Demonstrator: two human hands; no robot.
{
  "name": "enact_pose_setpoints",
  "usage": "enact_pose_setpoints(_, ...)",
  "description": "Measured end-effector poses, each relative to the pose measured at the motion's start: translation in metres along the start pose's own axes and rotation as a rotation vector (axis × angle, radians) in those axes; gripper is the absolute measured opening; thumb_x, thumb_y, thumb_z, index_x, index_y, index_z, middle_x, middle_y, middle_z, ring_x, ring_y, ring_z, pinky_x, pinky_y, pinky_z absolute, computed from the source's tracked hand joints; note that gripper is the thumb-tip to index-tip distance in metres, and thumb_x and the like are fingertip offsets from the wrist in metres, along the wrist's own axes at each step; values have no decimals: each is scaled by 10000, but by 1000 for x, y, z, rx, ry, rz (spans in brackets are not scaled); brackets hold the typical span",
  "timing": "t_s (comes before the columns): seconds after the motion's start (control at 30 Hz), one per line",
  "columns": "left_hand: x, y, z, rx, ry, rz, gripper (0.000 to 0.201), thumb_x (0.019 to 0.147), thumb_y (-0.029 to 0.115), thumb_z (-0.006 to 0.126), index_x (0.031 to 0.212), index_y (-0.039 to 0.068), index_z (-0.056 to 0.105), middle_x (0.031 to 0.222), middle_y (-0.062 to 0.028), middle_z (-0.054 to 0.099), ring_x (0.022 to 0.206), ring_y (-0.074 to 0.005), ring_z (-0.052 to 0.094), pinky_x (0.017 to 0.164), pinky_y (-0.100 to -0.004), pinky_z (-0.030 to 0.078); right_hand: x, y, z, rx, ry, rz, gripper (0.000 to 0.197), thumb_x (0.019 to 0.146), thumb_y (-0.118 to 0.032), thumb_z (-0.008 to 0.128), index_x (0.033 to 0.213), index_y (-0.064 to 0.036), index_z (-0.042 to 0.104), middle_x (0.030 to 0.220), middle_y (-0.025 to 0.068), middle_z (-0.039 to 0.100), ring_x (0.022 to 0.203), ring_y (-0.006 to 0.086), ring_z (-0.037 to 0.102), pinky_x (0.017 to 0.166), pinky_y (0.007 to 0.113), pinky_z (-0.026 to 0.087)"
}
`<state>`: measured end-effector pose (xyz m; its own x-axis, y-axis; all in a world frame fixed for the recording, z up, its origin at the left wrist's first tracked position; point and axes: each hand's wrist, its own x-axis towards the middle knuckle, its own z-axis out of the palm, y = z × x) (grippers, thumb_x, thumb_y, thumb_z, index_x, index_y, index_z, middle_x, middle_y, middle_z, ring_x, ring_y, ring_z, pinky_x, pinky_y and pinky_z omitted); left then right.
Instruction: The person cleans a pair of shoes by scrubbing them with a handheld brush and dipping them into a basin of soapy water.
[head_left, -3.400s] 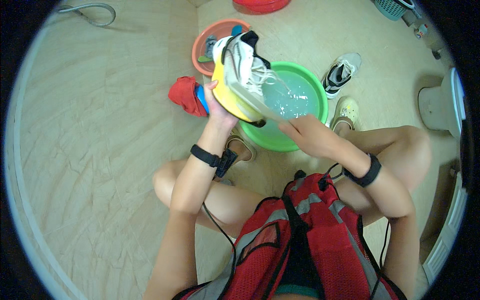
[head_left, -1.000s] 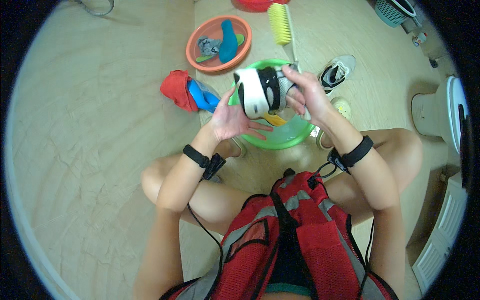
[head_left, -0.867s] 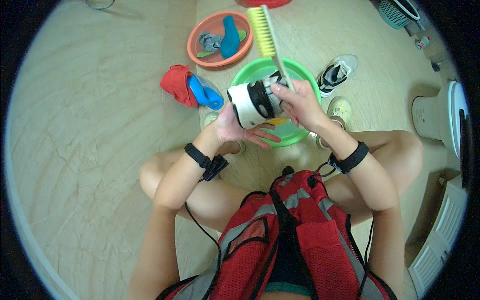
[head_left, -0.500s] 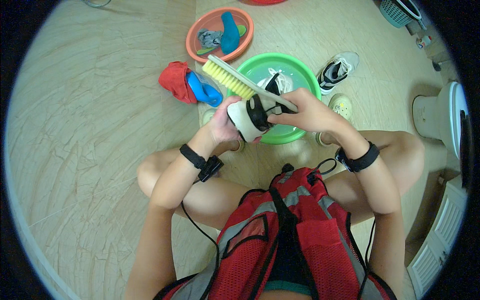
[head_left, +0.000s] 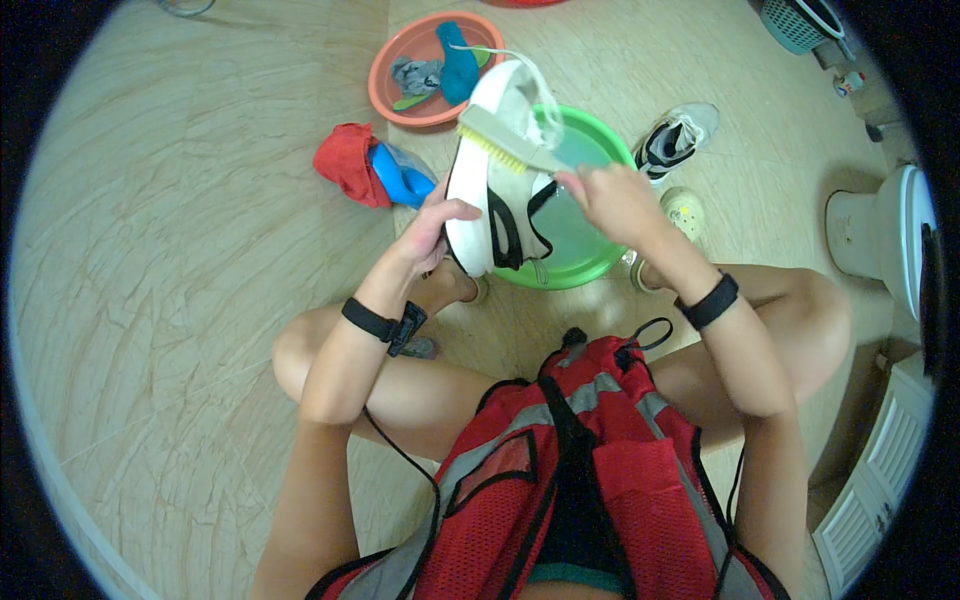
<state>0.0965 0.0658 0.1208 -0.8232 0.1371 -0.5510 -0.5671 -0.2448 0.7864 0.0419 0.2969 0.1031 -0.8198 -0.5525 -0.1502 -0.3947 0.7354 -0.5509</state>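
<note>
Beige floor (head_left: 200,330); left hand (head_left: 432,228) gripping white shoe (head_left: 480,198), right hand (head_left: 614,202) clamped on brush (head_left: 502,138).

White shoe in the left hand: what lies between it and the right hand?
The brush, as the head view shows: the right hand grips its handle, and its yellow bristles face the white shoe, apparently touching it.

My floor (head_left: 190,330) is beige with brown veining, clearest on my left; white toilet (head_left: 858,232) off to my right; white slatted panel (head_left: 880,480) nearer me; pretty even light.
</note>
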Motion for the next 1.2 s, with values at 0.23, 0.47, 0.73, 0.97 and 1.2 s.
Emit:
enact_pose_setpoints(0.23,-2,-9,-8,2,-58,-1,643,653,116,534,1272,35,382,1110,-113,526,979,-237,545,850,-365,450,-16,3,14,-19,115,-52,487,910,-409,431,688,-28,639,612,199,600,587,365,616,541,461,503)
enact_pose_setpoints(0.47,1,-23,-26,-146,-6,-33,583,647,249,535,1165,-10,467,1017,-168,590,917,-315,590,832,-418,481,-26,-18,22,-51,103,-91,515,913,-435,413,681,-37,640,601,198,599,584,362,623,519,441,507)
enact_pose_setpoints(0.73,-4,-18,-17,-313,-53,-135,568,647,268,526,1147,4,481,1016,-170,589,885,-321,596,803,-424,495,-22,-11,26,-25,159,-54,571,921,-449,383,638,-19,631,577,204,586,559,369,610,500,442,499)
enact_pose_setpoints(0.97,-4,-20,-18,-290,-111,-130,642,653,255,520,1231,-10,425,1051,-167,589,934,-302,598,841,-409,487,-3,20,17,-19,178,92,553,927,-427,387,653,-13,630,596,223,583,553,385,599,523,473,496)
enact_pose_setpoints(1.2,-6,-17,-21,-388,-175,-106,678,647,266,505,1260,-2,396,1098,-179,573,964,-309,592,854,-424,489,11,32,2,27,172,224,533,923,-415,407,686,8,628,628,251,583,618,406,608,583,495,495)
